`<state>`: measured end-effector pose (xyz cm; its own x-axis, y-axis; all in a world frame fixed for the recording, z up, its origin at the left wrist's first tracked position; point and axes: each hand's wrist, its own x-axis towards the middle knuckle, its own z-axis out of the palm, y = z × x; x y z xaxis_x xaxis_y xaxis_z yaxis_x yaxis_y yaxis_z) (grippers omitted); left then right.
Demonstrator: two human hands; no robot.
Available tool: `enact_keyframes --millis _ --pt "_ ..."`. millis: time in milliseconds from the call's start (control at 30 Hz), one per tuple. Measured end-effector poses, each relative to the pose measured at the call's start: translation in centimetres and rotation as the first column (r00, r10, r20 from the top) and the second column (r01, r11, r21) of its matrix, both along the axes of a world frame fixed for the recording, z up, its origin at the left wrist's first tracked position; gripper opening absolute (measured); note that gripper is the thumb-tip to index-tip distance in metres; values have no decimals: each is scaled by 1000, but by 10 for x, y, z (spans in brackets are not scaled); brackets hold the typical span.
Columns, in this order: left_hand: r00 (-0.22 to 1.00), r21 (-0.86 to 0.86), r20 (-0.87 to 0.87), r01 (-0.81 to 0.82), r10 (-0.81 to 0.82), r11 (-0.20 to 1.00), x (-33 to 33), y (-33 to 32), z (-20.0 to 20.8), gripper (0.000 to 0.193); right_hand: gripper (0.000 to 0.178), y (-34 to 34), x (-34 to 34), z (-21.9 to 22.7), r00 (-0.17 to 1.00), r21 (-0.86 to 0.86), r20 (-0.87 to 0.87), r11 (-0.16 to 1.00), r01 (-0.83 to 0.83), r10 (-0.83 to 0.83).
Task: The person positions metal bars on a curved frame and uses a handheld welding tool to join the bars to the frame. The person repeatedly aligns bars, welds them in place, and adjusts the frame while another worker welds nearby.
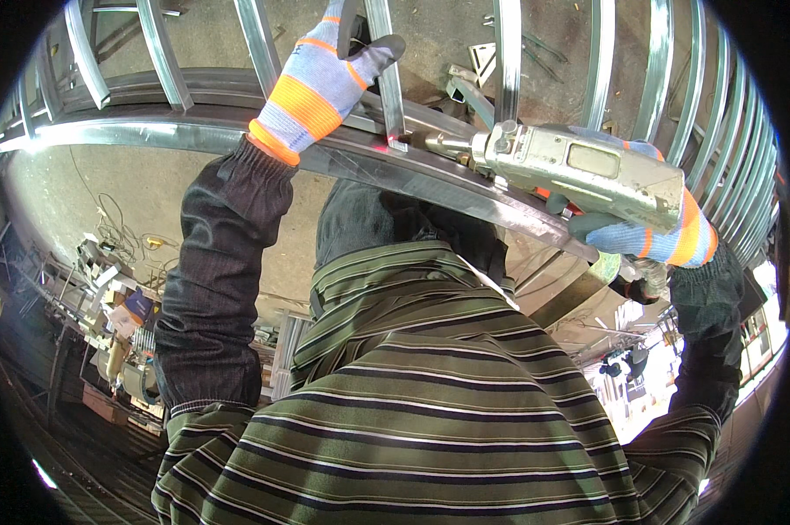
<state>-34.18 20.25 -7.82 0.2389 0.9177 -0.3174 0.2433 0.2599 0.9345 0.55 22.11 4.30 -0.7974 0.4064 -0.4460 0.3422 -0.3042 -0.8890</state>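
My right hand (688, 234), in a grey-blue and orange knit glove with dark fingertips, is closed around the grip of a handheld laser welding gun (579, 166). The gun's nozzle points left at the foot of an upright metal bar (390, 96). There a small red glow lies where the bar meets a long metal rail (342, 162). My left hand (305, 103), gloved alike, holds that upright bar near its upper part, with the thumb across it. The gun's body hides part of my right hand, and some left fingers are out of sight behind the bar.
More upright bars (598, 66) run along both sides of the rail. Metal offcuts and a white triangular piece (482, 61) lie on the concrete floor beyond. Cables (115, 219) and a cluttered bench (119, 315) are at the left.
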Motion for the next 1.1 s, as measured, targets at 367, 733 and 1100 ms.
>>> enact_keyframes --millis 367,733,1100 --pt "983 -18 -181 36 -39 999 4 5 18 88 78 -5 -6 -6 997 -230 -30 971 65 -74" --pt "819 -47 -539 202 -195 978 6 10 24 62 75 -4 -11 8 994 -256 86 962 90 -70" --pt "643 -128 -713 272 -279 954 12 17 27 47 74 -6 -6 5 995 -236 94 971 42 -20"
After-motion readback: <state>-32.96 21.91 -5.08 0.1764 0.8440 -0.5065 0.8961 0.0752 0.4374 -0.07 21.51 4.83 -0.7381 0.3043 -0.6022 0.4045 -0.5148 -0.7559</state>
